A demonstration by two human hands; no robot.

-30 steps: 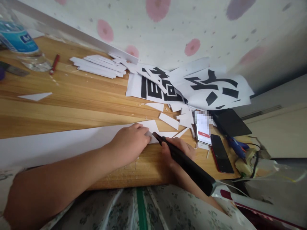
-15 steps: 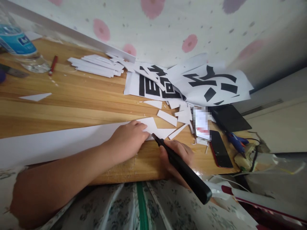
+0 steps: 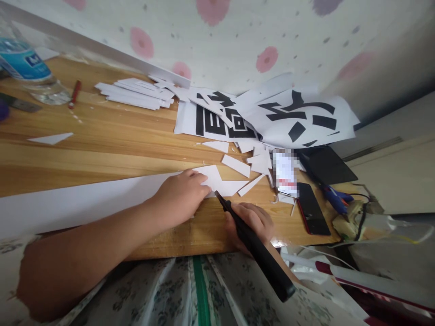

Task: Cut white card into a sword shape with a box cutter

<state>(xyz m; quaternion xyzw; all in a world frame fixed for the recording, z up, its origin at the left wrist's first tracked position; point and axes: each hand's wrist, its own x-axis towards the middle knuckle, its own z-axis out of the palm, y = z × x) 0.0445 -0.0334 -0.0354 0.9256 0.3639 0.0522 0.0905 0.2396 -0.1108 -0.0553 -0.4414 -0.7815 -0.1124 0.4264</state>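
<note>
My left hand point(image 3: 181, 197) lies on a long white sheet point(image 3: 84, 201) at the near edge of the wooden table point(image 3: 102, 136), fingers curled and pressing its right end down. My right hand point(image 3: 249, 222) grips a long black utility knife point(image 3: 254, 246), its tip touching the sheet's cut edge just right of my left fingers. White offcuts point(image 3: 238, 166) lie scattered just beyond the knife tip.
Sheets printed with large black characters point(image 3: 295, 117) lie at the back right, a stack of white strips point(image 3: 136, 93) behind. Two phones point(image 3: 307, 206) and a dark tablet point(image 3: 326, 165) sit at the right. A water bottle point(image 3: 27, 68) and red pen point(image 3: 74, 93) stand far left.
The knife has drawn back a little toward me along the sheet's edge. My left hand stays pressed on the sheet. The view has shifted slightly.
</note>
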